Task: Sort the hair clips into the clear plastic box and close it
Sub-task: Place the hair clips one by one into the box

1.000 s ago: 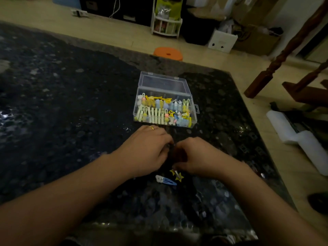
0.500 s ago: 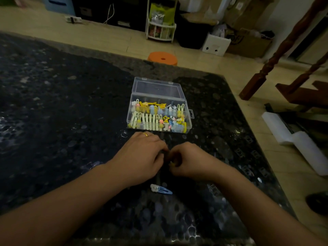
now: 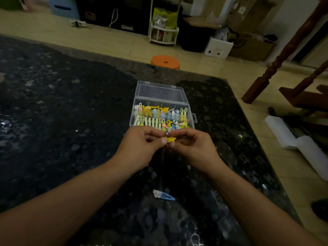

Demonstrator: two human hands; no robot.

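The clear plastic box [image 3: 188, 112] stands open on the dark stone table, its lid [image 3: 160, 92] folded back, with several pastel and yellow hair clips inside. Just in front of its near wall, above the table, my left hand [image 3: 140, 148] and my right hand [image 3: 193, 146] pinch a yellow star hair clip [image 3: 171, 139] between their fingertips. A blue snap clip with a white cloud end [image 3: 163, 194] lies on the table nearer to me, between my forearms.
The dark speckled table [image 3: 62, 121] ends at the right, where the floor holds white foam pieces [image 3: 300, 144] and a wooden stair post [image 3: 276, 59]. Beyond the far edge stand an orange stool [image 3: 165, 61], a white rack and cardboard boxes.
Both hands have lifted off the table and moved toward the box, carrying the yellow star clip. The blue clip stayed where it lay.
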